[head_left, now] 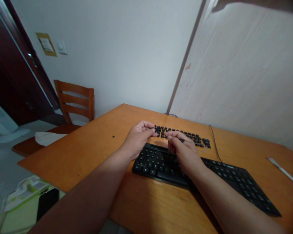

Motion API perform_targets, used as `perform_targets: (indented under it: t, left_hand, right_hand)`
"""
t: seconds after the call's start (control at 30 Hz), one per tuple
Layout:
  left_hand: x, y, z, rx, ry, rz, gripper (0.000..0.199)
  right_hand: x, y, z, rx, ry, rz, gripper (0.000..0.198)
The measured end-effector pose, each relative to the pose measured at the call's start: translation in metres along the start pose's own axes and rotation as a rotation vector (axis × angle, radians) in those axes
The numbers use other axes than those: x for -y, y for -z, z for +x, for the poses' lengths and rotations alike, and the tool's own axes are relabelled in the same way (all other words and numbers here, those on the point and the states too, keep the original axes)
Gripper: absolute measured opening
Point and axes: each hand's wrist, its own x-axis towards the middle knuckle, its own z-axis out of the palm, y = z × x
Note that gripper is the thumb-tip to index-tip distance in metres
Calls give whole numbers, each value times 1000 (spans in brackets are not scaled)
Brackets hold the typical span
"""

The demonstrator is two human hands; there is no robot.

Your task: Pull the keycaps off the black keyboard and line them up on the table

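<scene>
A black keyboard (161, 174) lies on the wooden table in front of me, with keycaps off much of its upper left part. Behind it, loose black keycaps (197, 140) are laid out in rows. My left hand (138, 138) is closed in a pinch on a small black keycap (157, 129), held near the left end of those rows. Just right of it, my right hand (183, 148) hovers over the keyboard with thumb and fingers pinched. A dark bit shows by its fingers, too small to name.
One small black piece (113, 136) lies alone on the table (95, 152), left of my hands. A thin cable (213, 143) runs behind the keyboard. At the right is a pale brush-like stick (284, 170). A wooden chair (75, 100) and a dark phone-like slab (47, 203) are at the left.
</scene>
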Motion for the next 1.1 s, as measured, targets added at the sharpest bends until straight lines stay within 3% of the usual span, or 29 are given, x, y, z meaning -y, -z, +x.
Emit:
perform_targets:
  t: [0.3,0.63,1.1]
  left_hand:
    - [2,3,6,-148,4,-82,17]
    - [3,4,6,-139,0,-77,15]
    - [4,6,5,-131,-1,-38,14]
  right_hand:
    - [-3,-10,-4,384,-138,42,26]
    - [-7,-15,-9,370,-124,-15,26]
    - [-14,-14,-12,444,62,-211,17]
